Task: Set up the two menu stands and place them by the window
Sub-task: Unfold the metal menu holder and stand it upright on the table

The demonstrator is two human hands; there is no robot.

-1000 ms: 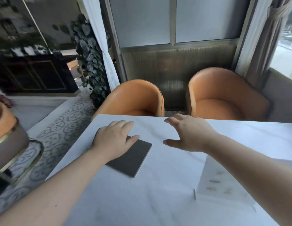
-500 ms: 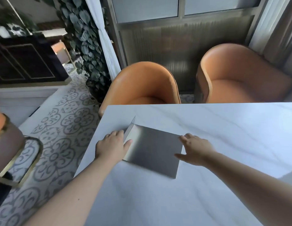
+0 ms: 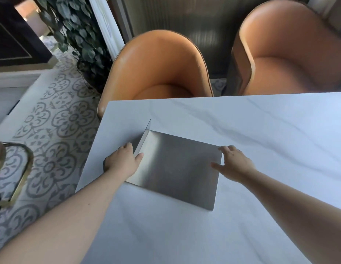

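A brushed-metal menu stand (image 3: pixel 177 166) lies flat on the white marble table (image 3: pixel 261 130), near its left corner. A narrow flap along the stand's left side is bent upward. My left hand (image 3: pixel 123 161) grips that left edge, thumb on the plate and fingers behind the flap. At the stand's right edge my right hand (image 3: pixel 233 163) holds on, fingers over the far corner and thumb pressed on the plate. No second stand appears in this view.
Two orange tub chairs (image 3: pixel 158 67) (image 3: pixel 291 54) stand behind the table's far edge. A leafy plant (image 3: pixel 78 29) and a white curtain (image 3: pixel 106 29) are at the back left. Patterned floor tiles (image 3: pixel 51 130) lie left of the table, with a gold-framed chair (image 3: pixel 17 168) at the left edge.
A second ago my left hand lay on a small dark panel and my right hand hovered. Now both hands hold the opened metal stand's edges, and the view has tilted down.
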